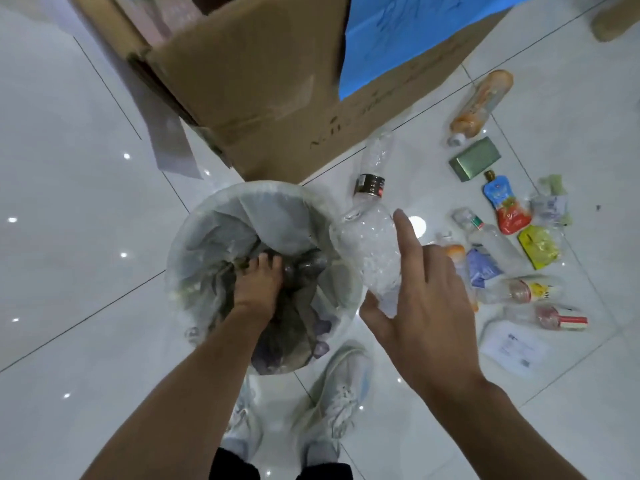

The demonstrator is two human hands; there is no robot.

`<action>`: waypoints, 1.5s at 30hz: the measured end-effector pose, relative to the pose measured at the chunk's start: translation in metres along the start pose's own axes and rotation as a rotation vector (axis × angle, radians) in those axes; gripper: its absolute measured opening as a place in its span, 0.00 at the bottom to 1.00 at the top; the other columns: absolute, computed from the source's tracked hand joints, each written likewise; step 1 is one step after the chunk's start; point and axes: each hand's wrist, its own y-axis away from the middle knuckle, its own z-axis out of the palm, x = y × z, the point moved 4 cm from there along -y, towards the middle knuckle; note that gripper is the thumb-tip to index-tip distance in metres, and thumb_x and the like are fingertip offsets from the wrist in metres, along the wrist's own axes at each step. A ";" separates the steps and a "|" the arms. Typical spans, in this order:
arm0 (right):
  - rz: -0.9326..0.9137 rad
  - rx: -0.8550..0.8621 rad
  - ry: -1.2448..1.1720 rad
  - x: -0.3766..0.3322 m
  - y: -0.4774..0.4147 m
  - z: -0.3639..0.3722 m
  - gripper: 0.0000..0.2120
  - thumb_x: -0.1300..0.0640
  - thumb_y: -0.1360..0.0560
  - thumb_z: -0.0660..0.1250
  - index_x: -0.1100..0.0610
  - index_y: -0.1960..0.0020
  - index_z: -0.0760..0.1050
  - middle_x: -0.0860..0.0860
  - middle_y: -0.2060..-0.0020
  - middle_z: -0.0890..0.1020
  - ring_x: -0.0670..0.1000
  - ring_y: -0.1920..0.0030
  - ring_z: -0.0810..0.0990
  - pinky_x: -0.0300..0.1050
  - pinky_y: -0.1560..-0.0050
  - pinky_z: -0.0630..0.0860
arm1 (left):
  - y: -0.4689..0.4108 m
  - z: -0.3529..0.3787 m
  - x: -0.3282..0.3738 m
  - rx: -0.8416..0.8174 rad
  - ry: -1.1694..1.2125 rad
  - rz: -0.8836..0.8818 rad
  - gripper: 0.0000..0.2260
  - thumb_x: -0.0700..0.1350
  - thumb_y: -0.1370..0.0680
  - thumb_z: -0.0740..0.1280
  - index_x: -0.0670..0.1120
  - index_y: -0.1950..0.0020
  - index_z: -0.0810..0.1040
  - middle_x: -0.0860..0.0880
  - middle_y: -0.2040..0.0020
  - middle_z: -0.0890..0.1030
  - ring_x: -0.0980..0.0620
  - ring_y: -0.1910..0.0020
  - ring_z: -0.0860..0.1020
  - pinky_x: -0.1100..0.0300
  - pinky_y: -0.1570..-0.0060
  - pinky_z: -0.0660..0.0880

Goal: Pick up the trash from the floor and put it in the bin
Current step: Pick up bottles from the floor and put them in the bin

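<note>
A round bin (194,237) lined with a clear bag stands on the white tiles in front of my feet. My left hand (258,289) reaches down inside it, fingers pressed on dark trash at the bottom. My right hand (426,299) holds a crumpled clear plastic bottle (372,251) just right of the bin's rim, with the index finger stretched out. More trash lies on the floor to the right: an orange bottle (481,103), a green box (475,159), a red and blue pouch (506,207), a yellow wrapper (540,245) and several clear bottles (519,291).
A large cardboard box (263,84) with a blue sheet (408,32) on it stands right behind the bin. A white paper slip (512,348) lies on the tiles at the right. My white shoes (339,393) are below the bin.
</note>
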 end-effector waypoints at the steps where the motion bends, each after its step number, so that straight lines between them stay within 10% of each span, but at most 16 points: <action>1: -0.008 -0.021 0.002 -0.003 -0.001 0.003 0.45 0.48 0.32 0.71 0.53 0.23 0.51 0.55 0.52 0.75 0.54 0.55 0.72 0.51 0.56 0.75 | 0.003 -0.001 -0.003 -0.009 0.010 0.012 0.22 0.38 0.23 0.62 0.44 0.30 0.61 0.40 0.34 0.65 0.40 0.34 0.68 0.45 0.38 0.71; 13: -0.116 -0.142 -0.058 -0.118 -0.015 0.006 0.42 0.49 0.30 0.68 0.50 0.22 0.50 0.56 0.43 0.74 0.61 0.39 0.73 0.58 0.38 0.72 | 0.148 -0.128 -0.067 0.375 0.875 -0.127 0.06 0.42 0.21 0.63 0.46 0.45 0.76 0.48 0.54 0.81 0.48 0.57 0.79 0.58 0.58 0.76; 20: -0.038 -0.303 -0.040 -0.152 -0.046 0.083 0.33 0.55 0.28 0.66 0.55 0.28 0.55 0.54 0.38 0.71 0.55 0.38 0.72 0.51 0.43 0.74 | 0.210 -0.138 -0.124 0.502 1.179 -0.265 0.14 0.39 0.23 0.65 0.57 0.45 0.75 0.58 0.57 0.79 0.57 0.62 0.80 0.54 0.65 0.80; 28: -0.004 -0.377 0.101 -0.137 -0.071 0.184 0.31 0.60 0.25 0.65 0.59 0.26 0.54 0.57 0.35 0.69 0.58 0.34 0.69 0.53 0.40 0.72 | 0.217 -0.081 -0.130 0.394 1.088 -0.293 0.20 0.37 0.26 0.68 0.62 0.45 0.74 0.62 0.54 0.80 0.60 0.63 0.79 0.73 0.69 0.72; 34: 0.066 -0.374 0.065 -0.126 -0.072 0.214 0.29 0.58 0.21 0.59 0.56 0.24 0.50 0.59 0.35 0.70 0.60 0.35 0.71 0.56 0.39 0.70 | 0.198 -0.090 -0.105 0.460 0.697 -0.091 0.20 0.43 0.29 0.71 0.62 0.42 0.74 0.62 0.52 0.78 0.63 0.56 0.78 0.60 0.63 0.78; 45: 0.059 -0.303 -0.246 -0.105 -0.035 0.030 0.22 0.51 0.21 0.57 0.55 0.29 0.63 0.58 0.33 0.68 0.58 0.35 0.70 0.50 0.38 0.71 | 0.162 -0.230 -0.001 0.327 0.298 -0.008 0.17 0.53 0.21 0.59 0.52 0.33 0.67 0.51 0.39 0.75 0.50 0.42 0.75 0.56 0.46 0.75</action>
